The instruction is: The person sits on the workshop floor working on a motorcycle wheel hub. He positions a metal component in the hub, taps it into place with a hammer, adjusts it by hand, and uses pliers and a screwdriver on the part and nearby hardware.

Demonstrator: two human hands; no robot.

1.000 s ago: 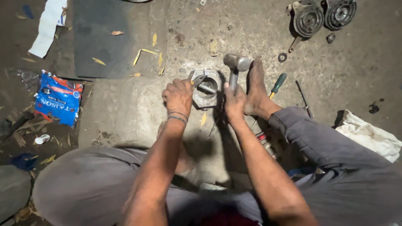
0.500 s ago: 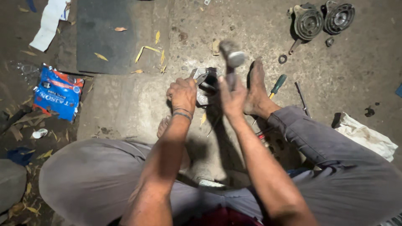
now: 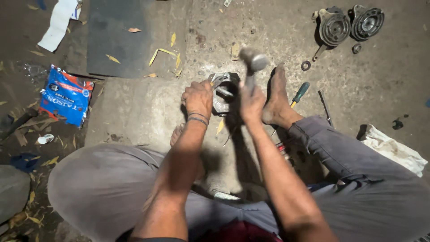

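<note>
I sit on a concrete floor with a round metal housing part (image 3: 222, 95) between my bare feet. My left hand (image 3: 198, 98) grips a short metal punch or chisel (image 3: 220, 82) set against the part. My right hand (image 3: 251, 101) is closed on the handle of a steel hammer (image 3: 253, 60), whose blurred head is raised just above and behind the part. My right foot (image 3: 277, 96) rests beside the part on its right.
A green-handled screwdriver (image 3: 299, 93) and a thin metal rod (image 3: 325, 107) lie right of my foot. Two round black mechanical parts (image 3: 350, 24) sit at the far right, a small washer (image 3: 306, 66) near them. A blue packet (image 3: 66, 95) lies left, a white rag (image 3: 394, 149) right.
The hammer head has moved slightly up and away from the part and is now blurred. My left hand stays on the punch at the part.
</note>
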